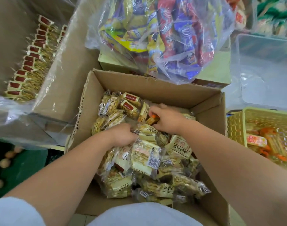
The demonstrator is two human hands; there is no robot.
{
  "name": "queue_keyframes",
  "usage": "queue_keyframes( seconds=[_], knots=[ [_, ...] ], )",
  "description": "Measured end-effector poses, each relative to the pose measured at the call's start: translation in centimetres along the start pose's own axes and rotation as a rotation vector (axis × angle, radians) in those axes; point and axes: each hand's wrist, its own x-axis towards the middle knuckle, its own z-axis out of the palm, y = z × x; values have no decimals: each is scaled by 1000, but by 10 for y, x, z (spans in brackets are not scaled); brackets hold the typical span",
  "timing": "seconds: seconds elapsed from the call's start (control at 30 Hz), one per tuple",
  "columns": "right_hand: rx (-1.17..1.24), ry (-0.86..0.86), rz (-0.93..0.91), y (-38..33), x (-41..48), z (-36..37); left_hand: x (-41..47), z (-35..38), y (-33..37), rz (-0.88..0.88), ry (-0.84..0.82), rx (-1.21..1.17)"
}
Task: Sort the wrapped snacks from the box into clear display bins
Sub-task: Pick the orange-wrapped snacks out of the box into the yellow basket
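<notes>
Head camera looks straight down into an open cardboard box [155, 88] that's stuffed with a loose heap of wrapped snacks [146, 160], mostly pale yellow packets with clear windows and barcodes. Up left there's a second carton lined with plastic [46, 88], and inside it a neat row of red-labelled packets [30, 62] standing on edge. Behind the main box sits a big clear plastic bag [164, 38] full of colourful yellow, blue and red wrappers. On the right is a clear bin [262, 46], and just below it a yellow woven-look basket [237, 126] with a few orange-and-red packets [257, 141] in the bottom.

The bin's contents are hard to read through the glare, and the basket is cut off by the frame edge. Printing on most wrappers is too small to make out.

Both hands are down in the heap. The left hand [123, 136] is curled with its fingers buried among the packets, so whether it actually grips one can't be told. The right hand [165, 119] is closed around an orange-ended packet [153, 119], pinched between thumb and fingers near the box's middle.
</notes>
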Motion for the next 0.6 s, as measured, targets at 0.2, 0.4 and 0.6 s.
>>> queue_keyframes(
  seconds=[0.2, 0.4, 0.6],
  knots=[
    [-237, -216, 37, -3, -2, -4, -2, -2, -3, 7, -51, -66],
    [-247, -248, 92, 0, 4, -9, -6, 3, -10, 76, 143, -111],
    [-295, -298, 89, -1, 3, -9, -32, -5, -8, 73, 427, -177]
  ],
)
